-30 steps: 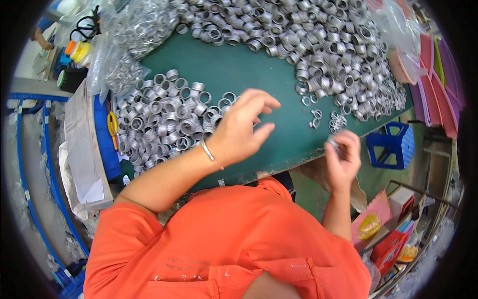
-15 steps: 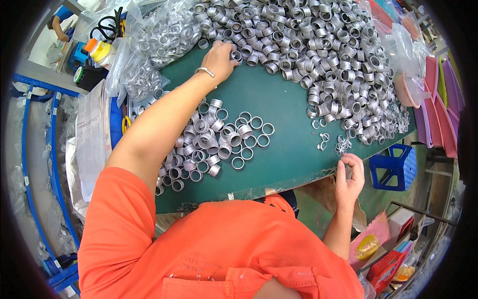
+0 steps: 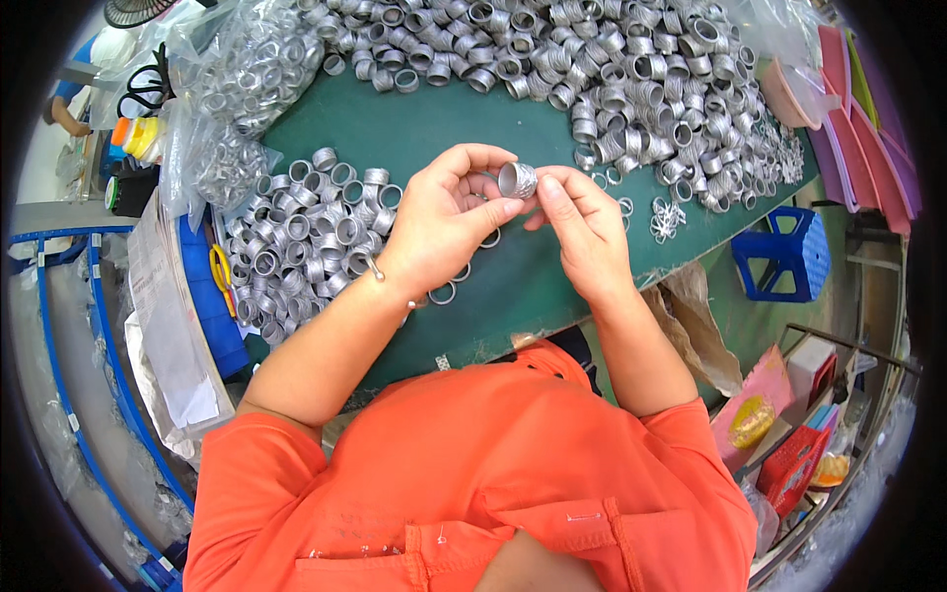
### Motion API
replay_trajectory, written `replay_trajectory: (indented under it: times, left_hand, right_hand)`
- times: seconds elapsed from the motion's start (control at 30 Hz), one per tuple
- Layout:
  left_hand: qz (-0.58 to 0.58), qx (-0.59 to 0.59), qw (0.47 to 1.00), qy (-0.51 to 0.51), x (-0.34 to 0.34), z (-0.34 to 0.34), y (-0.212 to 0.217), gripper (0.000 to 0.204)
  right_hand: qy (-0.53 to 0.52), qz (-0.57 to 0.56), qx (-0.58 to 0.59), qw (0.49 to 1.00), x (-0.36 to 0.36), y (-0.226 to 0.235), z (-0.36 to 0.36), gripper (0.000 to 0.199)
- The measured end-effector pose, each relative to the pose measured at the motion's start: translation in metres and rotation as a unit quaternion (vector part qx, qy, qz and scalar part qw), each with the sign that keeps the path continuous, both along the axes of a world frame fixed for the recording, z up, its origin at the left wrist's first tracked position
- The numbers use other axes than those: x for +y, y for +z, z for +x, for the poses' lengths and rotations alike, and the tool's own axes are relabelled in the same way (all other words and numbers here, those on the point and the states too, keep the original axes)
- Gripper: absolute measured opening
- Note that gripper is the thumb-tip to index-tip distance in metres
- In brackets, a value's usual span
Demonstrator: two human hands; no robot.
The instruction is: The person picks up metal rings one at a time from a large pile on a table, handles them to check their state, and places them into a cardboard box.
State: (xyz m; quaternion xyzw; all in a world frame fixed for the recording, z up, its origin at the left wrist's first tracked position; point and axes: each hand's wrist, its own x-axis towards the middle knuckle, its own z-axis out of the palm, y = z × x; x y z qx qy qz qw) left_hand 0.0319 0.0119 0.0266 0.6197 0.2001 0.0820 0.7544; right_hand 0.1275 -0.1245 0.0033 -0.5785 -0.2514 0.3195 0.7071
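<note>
Head view: the left hand (image 3: 441, 209) pinched a grey ring (image 3: 523, 180), apparently leaving one end free for the right hand (image 3: 590, 232), whose grip was unclear.

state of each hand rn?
Left hand: closed, holding a grey metal ring.
Right hand: closed, up against that ring's right side; can't tell whether it grips anything.

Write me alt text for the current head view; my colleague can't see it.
A person's left hand holds a small ribbed metal ring above a green table, the right hand meeting its right end. A smaller pile of similar rings lies at left; a larger pile spreads across the far side and right.
</note>
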Motion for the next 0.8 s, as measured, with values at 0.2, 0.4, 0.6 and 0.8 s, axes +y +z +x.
replay_trajectory:
  times: [0.2,0.4,0.6,0.8]
  left_hand:
    - [-0.109,-0.027,0.993,0.030,-0.018,-0.010,-0.003,0.030]
    - [-0.167,-0.004,0.985,0.032,-0.018,-0.013,-0.016,0.024]
    - [-0.180,0.006,0.983,0.041,-0.027,-0.011,-0.015,0.021]
    - [-0.176,0.035,0.983,0.037,-0.034,-0.008,-0.009,0.016]
  right_hand:
    - [0.013,-0.006,-0.022,1.000,-0.011,-0.004,-0.007,0.020]
    - [0.014,0.021,-0.048,0.999,-0.017,-0.003,-0.010,0.026]
    - [0.032,0.029,-0.100,0.994,-0.025,-0.004,-0.009,0.026]
    - [0.010,0.026,-0.097,0.995,-0.032,-0.008,-0.010,0.017]
